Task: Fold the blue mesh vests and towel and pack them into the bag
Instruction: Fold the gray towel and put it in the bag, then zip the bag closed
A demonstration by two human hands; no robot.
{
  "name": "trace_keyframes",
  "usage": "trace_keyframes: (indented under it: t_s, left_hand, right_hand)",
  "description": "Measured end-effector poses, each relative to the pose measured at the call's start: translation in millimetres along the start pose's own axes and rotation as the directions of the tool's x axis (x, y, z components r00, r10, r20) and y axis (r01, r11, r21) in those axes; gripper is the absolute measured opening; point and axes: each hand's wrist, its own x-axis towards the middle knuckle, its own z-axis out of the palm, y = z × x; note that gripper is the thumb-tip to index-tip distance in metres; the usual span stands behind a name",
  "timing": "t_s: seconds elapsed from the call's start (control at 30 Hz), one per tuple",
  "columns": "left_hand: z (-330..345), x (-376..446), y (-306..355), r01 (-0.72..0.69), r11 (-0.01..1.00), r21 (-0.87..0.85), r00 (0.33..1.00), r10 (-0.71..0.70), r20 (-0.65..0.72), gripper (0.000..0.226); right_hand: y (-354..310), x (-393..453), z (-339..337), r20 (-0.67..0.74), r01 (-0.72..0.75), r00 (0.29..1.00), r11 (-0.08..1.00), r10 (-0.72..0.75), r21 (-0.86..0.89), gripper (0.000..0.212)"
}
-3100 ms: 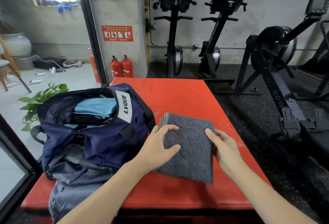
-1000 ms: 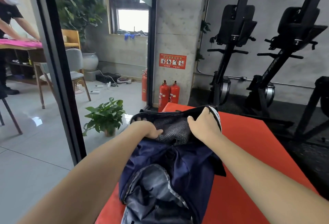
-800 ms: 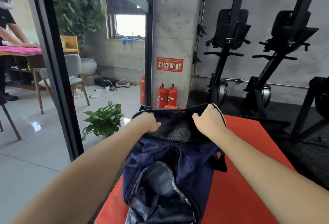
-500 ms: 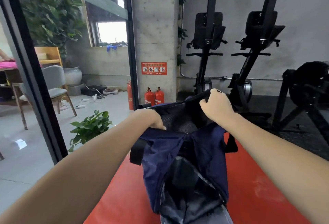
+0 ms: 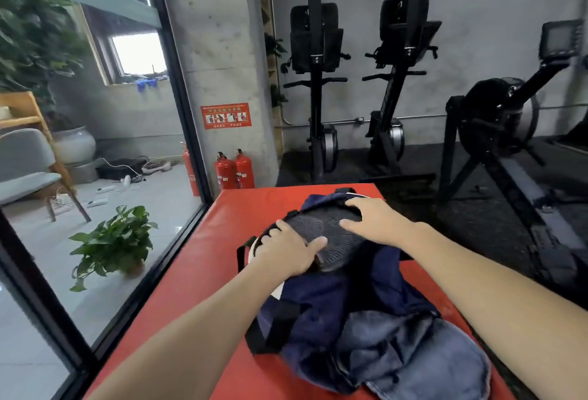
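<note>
- Lying at the middle of the red tabletop [image 5: 203,266], the navy bag [image 5: 324,304] stretches from its open mouth at 12 o'clock to a crumpled grey-blue flap at 6 o'clock.
- The grey towel [image 5: 321,234] fills the bag's mouth, its ribbed surface showing between the two hands; the blue mesh vests cannot be seen.
- The left hand [image 5: 286,250] rests on the towel's 7 o'clock edge, fingers reaching over the bag's rim and thumb laid flat across the cloth, relaxed rather than pinching.
- The right hand [image 5: 375,221] lies flat on the towel's 2 o'clock side, fingers spread and straight, pressing down.
- A black strap [image 5: 273,326] runs down the bag's side at 8 o'clock.
- Off the tabletop at 9 o'clock, a potted plant [image 5: 114,243] stands on the tiled floor behind a glass panel.
- At 11 o'clock two red fire extinguishers [image 5: 235,170] stand against a concrete pillar [image 5: 219,49], under a red sign [image 5: 226,115].
- From 12 to 2 o'clock, black exercise machines [image 5: 394,87] line the grey wall.
</note>
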Motion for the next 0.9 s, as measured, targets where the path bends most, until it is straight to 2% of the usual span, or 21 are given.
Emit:
trace_keyframes:
  t_s: [0.07,0.23,0.37,0.53,0.7,0.9]
  left_hand:
    - [4.3,-1.6,1.1,-0.029,1.0,-0.008,0.997,0.029,-0.074,0.108]
    - [4.9,-13.7,3.6,-0.109,0.994,0.015,0.982,0.11,-0.152,0.095]
    - [11.4,-45.3,29.0,-0.209,0.977,0.048,0.952,0.215,-0.216,0.081]
    - [46.0,-97.4,86.7,-0.45,0.893,0.012,0.858,0.436,-0.269,0.055]
    - [104.0,-153.5,161.2,-0.61,0.792,-0.035,0.786,0.598,-0.158,0.052]
    - [189.9,-206.0,247.9,-0.695,0.719,0.025,0.716,0.688,0.121,0.049]
  right_hand:
    - [10.3,-13.2,-0.1,-0.065,0.016,0.998,0.996,-0.011,0.083,0.046]
    - [31.2,-58.2,-11.6,-0.244,0.052,0.97,0.958,0.019,0.281,0.022]
    - [54.8,-111.4,-15.4,-0.261,0.008,0.962,0.952,0.076,0.305,0.016]
    - [98.2,-199.6,-10.6,-0.173,-0.156,0.958,0.925,0.227,0.348,0.008]
    - [156.1,-294.1,0.5,-0.09,-0.359,0.906,0.863,0.414,0.356,0.006]
    - [237.9,-405.5,31.0,0.028,-0.616,0.769,0.728,0.639,0.303,0.011]
